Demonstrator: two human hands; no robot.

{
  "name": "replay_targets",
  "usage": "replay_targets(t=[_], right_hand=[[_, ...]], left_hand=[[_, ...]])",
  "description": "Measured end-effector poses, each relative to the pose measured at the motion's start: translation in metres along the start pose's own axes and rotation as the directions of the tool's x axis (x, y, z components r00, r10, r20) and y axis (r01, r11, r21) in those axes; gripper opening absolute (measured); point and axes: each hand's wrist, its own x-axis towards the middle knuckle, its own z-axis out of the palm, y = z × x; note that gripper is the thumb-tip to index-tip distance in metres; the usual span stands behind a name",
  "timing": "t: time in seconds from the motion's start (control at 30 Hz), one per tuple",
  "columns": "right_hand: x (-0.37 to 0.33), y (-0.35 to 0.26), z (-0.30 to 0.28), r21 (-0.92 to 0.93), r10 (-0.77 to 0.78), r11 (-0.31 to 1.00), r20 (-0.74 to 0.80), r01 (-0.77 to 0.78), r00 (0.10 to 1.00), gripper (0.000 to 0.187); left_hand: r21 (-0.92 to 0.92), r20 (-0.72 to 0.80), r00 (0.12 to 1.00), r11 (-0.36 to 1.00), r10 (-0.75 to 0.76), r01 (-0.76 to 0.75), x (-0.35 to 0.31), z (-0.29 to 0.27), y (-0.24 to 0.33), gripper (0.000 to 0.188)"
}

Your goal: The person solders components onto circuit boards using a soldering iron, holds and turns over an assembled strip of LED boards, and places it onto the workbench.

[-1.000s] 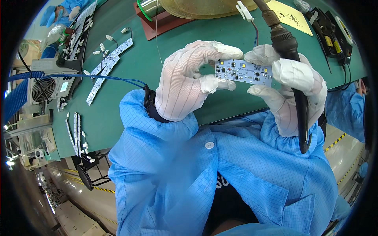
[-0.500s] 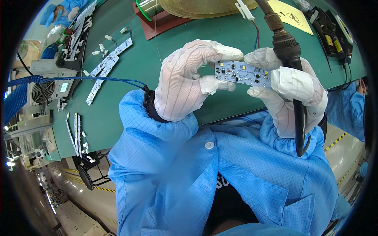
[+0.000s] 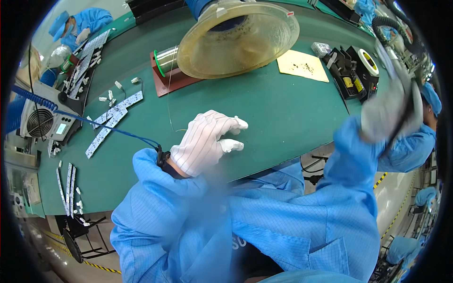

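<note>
Left hand, in a white striped knit glove with taped fingertips, is seen low over the green bench mat; thumb and forefinger are parted, with bare mat visible between them. A thin silvery wire is drawn down from a green-rimmed metallic spool, its lower end lying just beside the glove's wrist-side edge; whether it is touched cannot be told. Right hand, white-gloved, is badly motion-blurred at the right of the view, nearer the wearer than the black tool holder; its grip cannot be told. A dark curved cord-like shape is seen across it, also smeared. Spool is carried on a red-brown stand, beside a wide yellowed translucent hood. Two white circuit-board strips are laid crossed, left of the left hand.
</note>
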Motion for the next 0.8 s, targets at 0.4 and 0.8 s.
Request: replay_targets(t=[0.4,0.8], right_hand=[[-0.041,0.013,0.05,0.174,0.756,0.553,0.306,-0.815,0.578,0.03],[-0.156,-0.061,-0.006,0.203,0.439,0.78,0.497,-0.592,0.749,0.015]], left_hand=[[0.074,-0.161,0.971,0.983,0.175,-0.165,-0.001,-0.005,0.001,0.038],[0.542,-0.483,0.873,0.758,-0.07,0.361,-0.078,-0.096,-0.036,0.029]])
